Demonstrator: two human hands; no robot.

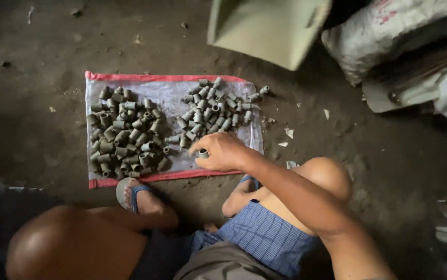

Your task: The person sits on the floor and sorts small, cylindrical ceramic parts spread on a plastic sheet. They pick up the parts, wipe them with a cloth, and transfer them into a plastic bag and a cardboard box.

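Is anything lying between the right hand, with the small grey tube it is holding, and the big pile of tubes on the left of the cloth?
Nothing visible blocks it. The right hand pinches a grey tube, and bare cloth separates it from the left pile. A few stray tubes lie beside that path, not across it.

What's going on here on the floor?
A person squats over a white sheet with red edges on a dirt floor. Their right hand pinches one grey tube near the sheet's front edge. Grey tubes lie in two groups: a left pile and a right pile. The left hand is out of view.
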